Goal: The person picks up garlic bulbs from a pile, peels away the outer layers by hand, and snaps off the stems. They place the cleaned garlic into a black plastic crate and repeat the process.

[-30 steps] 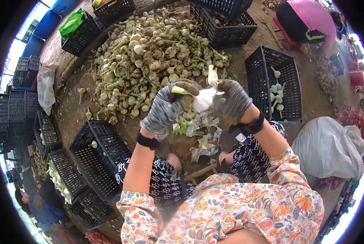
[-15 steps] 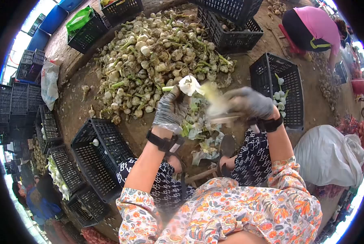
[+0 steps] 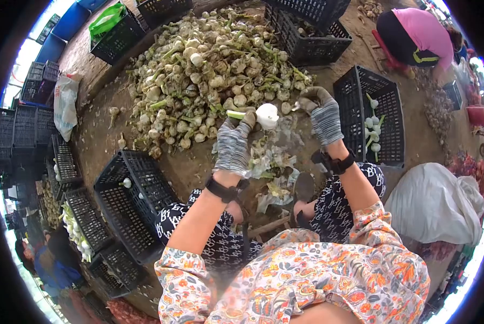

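Observation:
My left hand [image 3: 233, 144], in a grey striped glove, pinches a garlic bulb [image 3: 267, 116] by its short green stem. The bulb is white and clean, pointing right. To its right, apart from it, my right hand [image 3: 325, 117] wears a similar glove with its fingers curled together. A small light bit shows at those fingertips, but I cannot make out what they hold. Peeled skins [image 3: 274, 156] lie on the ground below the hands. Behind them rises a big heap of unpeeled garlic [image 3: 209, 81] with stems and dirty skins.
A black crate [image 3: 396, 119] on the right holds several clean bulbs. Another crate [image 3: 128, 210] at left holds a few. More black crates [image 3: 320, 51] stand behind the heap. A white sack [image 3: 434, 202] lies at right. A person in pink [image 3: 420, 35] bends over at upper right.
My right hand has moved up and away from the bulb, no longer blurred. Loose skin at the bulb's right side is gone. My left hand has shifted slightly right with the bulb.

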Demonstrator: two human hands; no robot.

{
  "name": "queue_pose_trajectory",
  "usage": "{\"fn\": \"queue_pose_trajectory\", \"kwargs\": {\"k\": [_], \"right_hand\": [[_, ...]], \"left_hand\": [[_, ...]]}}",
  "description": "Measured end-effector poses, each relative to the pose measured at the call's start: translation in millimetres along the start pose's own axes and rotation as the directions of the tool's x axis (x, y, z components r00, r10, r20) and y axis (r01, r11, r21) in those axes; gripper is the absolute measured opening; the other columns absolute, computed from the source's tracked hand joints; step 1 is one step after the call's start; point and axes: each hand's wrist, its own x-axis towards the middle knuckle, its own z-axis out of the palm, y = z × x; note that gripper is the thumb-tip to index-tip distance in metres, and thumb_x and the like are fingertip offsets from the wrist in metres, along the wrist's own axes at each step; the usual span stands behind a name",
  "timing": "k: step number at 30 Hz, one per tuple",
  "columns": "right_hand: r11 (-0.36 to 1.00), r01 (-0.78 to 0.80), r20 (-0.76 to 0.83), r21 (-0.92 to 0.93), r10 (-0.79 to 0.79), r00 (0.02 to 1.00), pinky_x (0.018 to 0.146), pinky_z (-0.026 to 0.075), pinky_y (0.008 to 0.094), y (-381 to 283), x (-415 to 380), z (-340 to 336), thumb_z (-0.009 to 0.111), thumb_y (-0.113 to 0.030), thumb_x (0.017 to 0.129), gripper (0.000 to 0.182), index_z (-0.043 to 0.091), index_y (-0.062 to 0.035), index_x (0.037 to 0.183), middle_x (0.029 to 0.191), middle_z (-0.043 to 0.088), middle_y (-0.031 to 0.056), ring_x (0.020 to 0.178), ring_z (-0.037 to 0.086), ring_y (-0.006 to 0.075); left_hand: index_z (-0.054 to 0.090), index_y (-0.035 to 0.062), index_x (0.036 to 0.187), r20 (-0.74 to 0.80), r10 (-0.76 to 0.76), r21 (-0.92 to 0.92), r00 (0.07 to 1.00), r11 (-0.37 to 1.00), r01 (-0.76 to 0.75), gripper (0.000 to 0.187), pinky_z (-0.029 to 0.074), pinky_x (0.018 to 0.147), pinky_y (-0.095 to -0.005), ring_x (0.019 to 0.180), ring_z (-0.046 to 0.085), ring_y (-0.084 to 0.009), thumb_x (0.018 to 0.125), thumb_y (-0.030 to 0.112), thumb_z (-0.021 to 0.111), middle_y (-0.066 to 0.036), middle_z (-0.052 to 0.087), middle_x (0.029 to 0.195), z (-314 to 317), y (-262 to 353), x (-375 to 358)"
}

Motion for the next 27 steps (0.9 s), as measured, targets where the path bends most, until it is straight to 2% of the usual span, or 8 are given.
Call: {"fn": "queue_pose_trajectory", "kwargs": {"k": [2, 6, 14, 15, 18, 22, 24, 27], "right_hand": [[0.992, -0.120, -0.019, -0.045, 0.119, 0.993, 0.056, 0.050, 0.0221, -1, -7, -3, 0.054, -0.003, 0.083, 0.018, 0.056, -0.0024, 0.101, 0.078, 0.060, 0.0050, 0.065, 0.058, 0.0122], [0.721, 0.554, 0.051, -0.416, -0.590, 0.806, 0.059, 0.048, 0.0247, -6, -20, 22, 0.060, -0.003, 0.078, 0.023, 0.056, -0.0023, 0.101, 0.080, 0.061, 0.0080, 0.066, 0.058, 0.0116], [0.865, 0.092, -0.084, -0.493, -0.152, 0.985, 0.058, 0.046, 0.0247, 16, -9, 9, 0.060, -0.008, 0.079, 0.013, 0.057, -0.0021, 0.090, 0.080, 0.061, 0.0067, 0.066, 0.055, 0.0104], [0.941, -0.051, -0.077, -0.333, 0.027, 0.997, 0.060, 0.045, 0.0237, 13, -15, 7, 0.058, -0.013, 0.082, 0.015, 0.057, -0.0014, 0.091, 0.082, 0.061, 0.0047, 0.067, 0.055, 0.0108], [0.977, 0.129, 0.029, -0.168, -0.126, 0.992, 0.062, 0.046, 0.0229, 2, -28, 19, 0.058, -0.018, 0.084, 0.019, 0.055, -0.0009, 0.092, 0.084, 0.060, 0.0039, 0.070, 0.055, 0.0102], [0.940, -0.333, 0.170, 0.072, 0.317, 0.933, 0.063, 0.047, 0.0224, -5, -25, 28, 0.059, -0.020, 0.084, 0.021, 0.052, -0.0010, 0.092, 0.085, 0.059, 0.0038, 0.078, 0.056, 0.0083], [0.996, 0.071, 0.288, -0.046, -0.055, 0.956, 0.058, 0.048, 0.0223, 10, -22, 23, 0.060, -0.020, 0.083, 0.026, 0.053, 0.0002, 0.097, 0.086, 0.059, 0.0028, 0.079, 0.058, 0.0088], [0.993, -0.122, 0.241, -0.003, 0.119, 0.963, 0.063, 0.047, 0.0223, 3, -30, 15, 0.060, -0.018, 0.082, 0.028, 0.052, 0.0010, 0.101, 0.087, 0.058, 0.0031, 0.077, 0.057, 0.0087]], "left_hand": [[0.060, 0.0035, 0.096, -0.014, 0.046, 0.078, 0.999, 0.996, -0.044, 0.018, 0.047, 0.054, -0.0203, 0.065, 0.054, -0.0073, 0.082, 0.016, 0.062, -0.001, 0.060, 0.080, 0, 3, 0], [0.060, 0.0033, 0.095, -0.028, 0.133, 0.216, 0.991, 0.969, -0.124, 0.017, 0.043, 0.053, -0.0184, 0.065, 0.051, -0.0049, 0.082, 0.015, 0.063, 0.001, 0.060, 0.079, 2, 2, -3], [0.061, 0.0022, 0.093, 0.046, 0.198, 0.297, 0.979, 0.933, -0.202, 0.013, 0.039, 0.055, -0.0170, 0.063, 0.047, -0.0038, 0.083, 0.010, 0.061, 0.001, 0.059, 0.079, 3, 11, -12], [0.061, 0.0019, 0.094, 0.051, 0.214, 0.308, 0.976, 0.926, -0.219, 0.013, 0.040, 0.056, -0.0174, 0.065, 0.048, -0.0041, 0.083, 0.009, 0.061, 0.001, 0.060, 0.080, 2, 12, -12], [0.060, 0.0007, 0.094, 0.095, 0.247, 0.380, 0.964, 0.886, -0.265, 0.012, 0.044, 0.064, -0.0202, 0.072, 0.052, -0.0067, 0.083, 0.008, 0.060, -0.002, 0.060, 0.082, 2, 11, -15], [0.060, 0.0003, 0.092, 0.182, 0.226, 0.458, 0.957, 0.842, -0.286, 0.012, 0.046, 0.067, -0.0224, 0.074, 0.054, -0.0085, 0.082, 0.007, 0.060, -0.004, 0.061, 0.083, 0, 10, -13], [0.060, 0.0002, 0.092, 0.221, 0.232, 0.524, 0.947, 0.791, -0.316, 0.012, 0.046, 0.067, -0.0228, 0.074, 0.054, -0.0088, 0.082, 0.007, 0.061, -0.004, 0.061, 0.083, -4, 12, -11], [0.061, -0.0004, 0.091, 0.179, 0.222, 0.486, 0.958, 0.827, -0.282, 0.018, 0.046, 0.063, -0.0214, 0.070, 0.055, -0.0075, 0.080, 0.013, 0.066, -0.004, 0.062, 0.081, -6, 11, -10]]}}
